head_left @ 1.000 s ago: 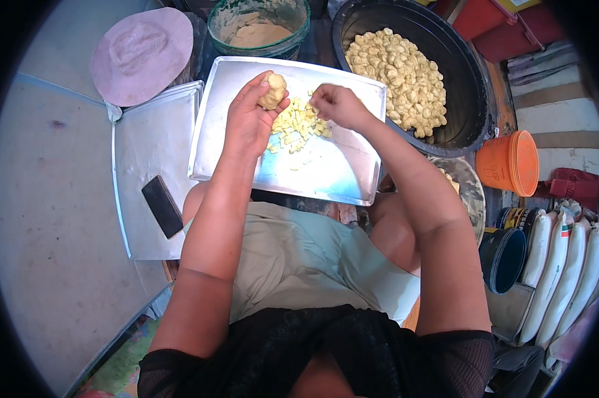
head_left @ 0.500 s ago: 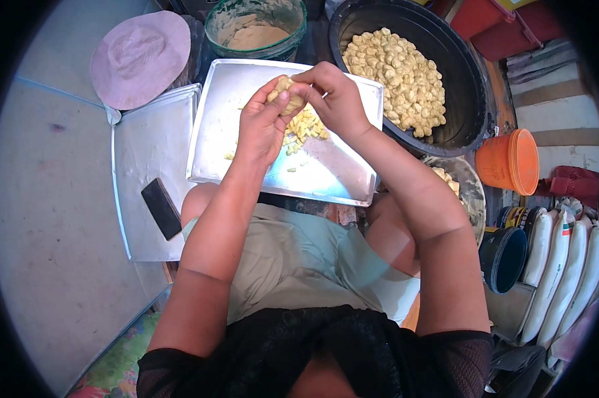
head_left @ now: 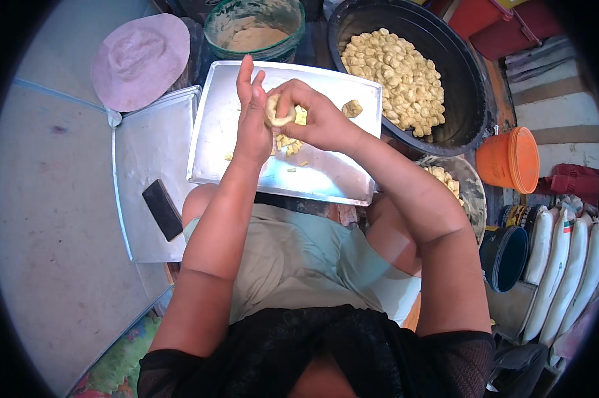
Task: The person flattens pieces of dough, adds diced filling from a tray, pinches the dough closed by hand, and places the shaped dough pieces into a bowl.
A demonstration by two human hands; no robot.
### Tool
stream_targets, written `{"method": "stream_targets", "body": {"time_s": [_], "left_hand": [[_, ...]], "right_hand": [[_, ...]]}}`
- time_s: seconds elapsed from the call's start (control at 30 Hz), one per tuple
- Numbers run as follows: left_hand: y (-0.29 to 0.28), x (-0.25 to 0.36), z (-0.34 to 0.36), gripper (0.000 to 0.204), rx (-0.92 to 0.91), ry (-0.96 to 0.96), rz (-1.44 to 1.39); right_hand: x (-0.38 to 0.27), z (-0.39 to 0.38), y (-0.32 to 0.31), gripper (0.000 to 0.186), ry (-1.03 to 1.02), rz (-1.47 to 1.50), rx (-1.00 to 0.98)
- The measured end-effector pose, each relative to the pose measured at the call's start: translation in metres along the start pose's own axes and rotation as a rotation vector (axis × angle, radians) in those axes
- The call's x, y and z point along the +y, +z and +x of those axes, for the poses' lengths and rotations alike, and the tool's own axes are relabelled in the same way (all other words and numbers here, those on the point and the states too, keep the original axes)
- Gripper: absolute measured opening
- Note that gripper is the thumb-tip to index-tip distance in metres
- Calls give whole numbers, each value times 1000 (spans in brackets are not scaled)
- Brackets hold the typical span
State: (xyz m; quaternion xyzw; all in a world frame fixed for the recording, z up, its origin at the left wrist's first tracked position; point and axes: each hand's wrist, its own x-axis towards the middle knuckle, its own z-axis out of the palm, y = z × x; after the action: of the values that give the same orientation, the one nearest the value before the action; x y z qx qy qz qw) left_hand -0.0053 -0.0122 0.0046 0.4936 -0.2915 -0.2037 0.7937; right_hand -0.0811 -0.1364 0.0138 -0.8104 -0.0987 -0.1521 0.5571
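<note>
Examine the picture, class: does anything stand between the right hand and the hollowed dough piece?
Nothing visible does: the right hand touches the dough piece directly, a finger in its hollow. The left hand is on the other side.

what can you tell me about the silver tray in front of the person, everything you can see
The silver tray is shallow and rectangular, with a low raised rim and a shiny, metal-looking surface that catches bright light. It lies face up, turned slightly, just beyond the person's knees; what supports it is hidden. Small yellow pieces lie scattered near its middle, and a beige lump sits toward its far right corner. Both hands are over it, hiding part.
</note>
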Motion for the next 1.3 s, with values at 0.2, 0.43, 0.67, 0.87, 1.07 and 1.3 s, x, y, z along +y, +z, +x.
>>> {"method": "stream_targets", "body": {"time_s": [0.2, 0.43, 0.67, 0.87, 1.07, 1.3], "left_hand": [[1, 6, -2, 32, -128, -101, 89], [-3, -2, -3, 22, -13, -125, 430], [-4, -5, 1, 27, -47, -151, 558], [-9, -8, 4, 25, -28, -222, 514], [-6, -11, 0, 29, -84, -324, 523], [1, -13, 3, 33, 38, -535, -134]], "right_hand": [[-5, 3, -17, 24, 228, 169, 184], [-23, -3, -41, 21, 233, -24, -5], [15, -25, -123, 19, 227, -1053, 476], [77, -58, -109, 26, 642, -912, 133], [89, -39, -83, 37, 556, -461, -114], [19, 1, -43, 43, 232, 116, 13]]}}
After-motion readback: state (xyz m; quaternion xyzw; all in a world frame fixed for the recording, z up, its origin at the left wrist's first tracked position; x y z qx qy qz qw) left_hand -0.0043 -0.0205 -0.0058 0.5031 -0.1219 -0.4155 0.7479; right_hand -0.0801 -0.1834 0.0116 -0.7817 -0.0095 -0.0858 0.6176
